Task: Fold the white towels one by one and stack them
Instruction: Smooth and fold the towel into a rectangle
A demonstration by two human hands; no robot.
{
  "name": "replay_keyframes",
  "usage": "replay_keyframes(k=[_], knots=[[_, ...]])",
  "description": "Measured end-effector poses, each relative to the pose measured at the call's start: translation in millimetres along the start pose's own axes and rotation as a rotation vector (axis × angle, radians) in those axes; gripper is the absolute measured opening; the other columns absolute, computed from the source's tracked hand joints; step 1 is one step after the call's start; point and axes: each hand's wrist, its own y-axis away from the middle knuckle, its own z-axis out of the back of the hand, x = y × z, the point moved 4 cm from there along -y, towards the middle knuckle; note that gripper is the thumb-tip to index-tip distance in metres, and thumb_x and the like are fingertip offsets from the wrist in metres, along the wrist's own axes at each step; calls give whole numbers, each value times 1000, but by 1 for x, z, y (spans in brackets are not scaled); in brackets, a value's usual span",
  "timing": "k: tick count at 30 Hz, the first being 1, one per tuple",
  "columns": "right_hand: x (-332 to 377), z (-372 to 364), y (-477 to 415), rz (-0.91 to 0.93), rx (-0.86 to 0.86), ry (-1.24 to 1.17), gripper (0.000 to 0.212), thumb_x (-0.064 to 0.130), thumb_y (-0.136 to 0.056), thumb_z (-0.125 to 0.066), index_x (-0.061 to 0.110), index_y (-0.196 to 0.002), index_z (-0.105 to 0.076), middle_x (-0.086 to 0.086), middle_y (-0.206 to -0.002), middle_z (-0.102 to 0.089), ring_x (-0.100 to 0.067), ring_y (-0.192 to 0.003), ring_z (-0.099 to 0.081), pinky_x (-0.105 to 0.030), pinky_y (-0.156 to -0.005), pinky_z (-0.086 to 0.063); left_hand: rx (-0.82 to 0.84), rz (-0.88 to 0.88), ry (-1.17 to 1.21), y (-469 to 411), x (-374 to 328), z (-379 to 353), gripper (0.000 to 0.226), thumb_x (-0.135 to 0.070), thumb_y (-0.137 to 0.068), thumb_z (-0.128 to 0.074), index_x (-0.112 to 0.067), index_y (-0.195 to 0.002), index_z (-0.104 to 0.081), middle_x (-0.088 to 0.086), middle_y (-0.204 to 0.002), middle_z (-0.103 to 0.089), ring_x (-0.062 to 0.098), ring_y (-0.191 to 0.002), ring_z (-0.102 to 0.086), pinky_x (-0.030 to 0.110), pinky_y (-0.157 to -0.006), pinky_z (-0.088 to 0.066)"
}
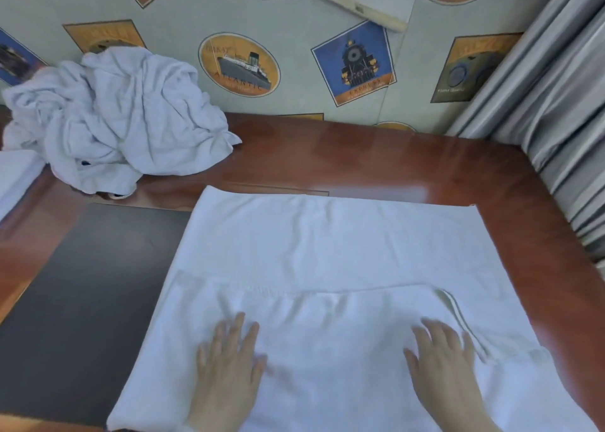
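towel (327,245): flat on the counter (409,159) in front of me, near part folded over the middle
left hand (229,366): mine, released, palm flat on the folded layer
right hand (445,363): same, flat, grasping nothing
pile (108,113): crumpled white towels, far left

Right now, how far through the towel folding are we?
Done: possibly a folded white stack at the far left edge, only partly visible. In hand: one towel lies spread on the table, near part folded over, left hand and right hand flat on it. Left: finishing its folds, then the crumpled pile.
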Motion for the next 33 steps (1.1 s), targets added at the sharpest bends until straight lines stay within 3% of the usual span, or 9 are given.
replay_keyframes(k=[2,4,6,12,15,17,24,28,33], knots=[[22,4,-38,118,-19,-61,28,14,-87,-63,7,-113,-69,-10,-122,-65,-32,-113,-64,-62,-102,-40,-45,-41,-31,-33,15,20,50,-40,-101,-32,-13,-123,-68,9,-138,-58,34,-128,-54,54,-94,-47],[44,2,-75,206,94,-90,42,8,-94,-56,13,-136,-54,-1,-141,-51,-23,-133,-48,-48,-118,-25,-9,-42,-62,-72,38,32,44,-28,-100,-44,-20,-144,-46,1,-153,-39,24,-144,-32,43,-111,-28],[51,-8,-103,231,207,-34,43,13,-99,-46,20,-142,-44,5,-141,-47,-17,-133,-43,-34,-115,-24,122,-66,-141,-105,62,38,46,-29,-98,-47,-26,-143,-37,-2,-146,-37,22,-135,-37,34,-104,-30],[34,-8,-124,253,439,64,18,44,-91,-57,34,-91,-42,12,-97,-39,-11,-103,-46,-26,-85,-31,454,-160,-202,-145,104,59,24,-39,-84,-63,-23,-93,-47,-2,-102,-56,24,-101,-52,30,-79,-32],[12,11,-126,274,598,-143,28,42,-84,-64,36,-73,-40,16,-82,-46,-4,-83,-44,-24,-79,-37,599,-126,32,-145,126,68,26,-43,-80,-66,-26,-76,-46,-10,-87,-51,20,-94,-47,29,-84,-39],[-6,38,-133,221,668,-280,25,47,-76,-67,32,-74,-47,13,-69,-50,0,-65,-42,-24,-66,-39,631,-128,231,-149,140,90,30,-46,-74,-71,-28,-71,-48,-16,-71,-47,8,-73,-46,24,-67,-38],[-15,84,-257,61,348,-468,16,20,-81,-79,26,-76,-65,3,-66,-63,-4,-58,-52,-18,-56,-38,320,-102,641,-247,151,161,27,-46,-67,-78,-25,-70,-62,-10,-69,-57,5,-66,-50,25,-65,-34],[10,21,-295,-85,387,-390,9,17,-89,-71,22,-83,-65,4,-82,-68,-12,-77,-61,-18,-61,-40,215,199,739,-288,159,108,20,-17,-81,-78,-5,-81,-62,-1,-73,-55,15,-63,-48,28,-63,-35],[14,-6,-299,-83,371,-421,16,24,-91,-69,26,-76,-63,10,-73,-66,-4,-68,-59,-15,-56,-40,89,408,930,-291,175,81,17,-16,-86,-73,-4,-83,-63,9,-81,-66,22,-75,-56,33,-72,-41]])
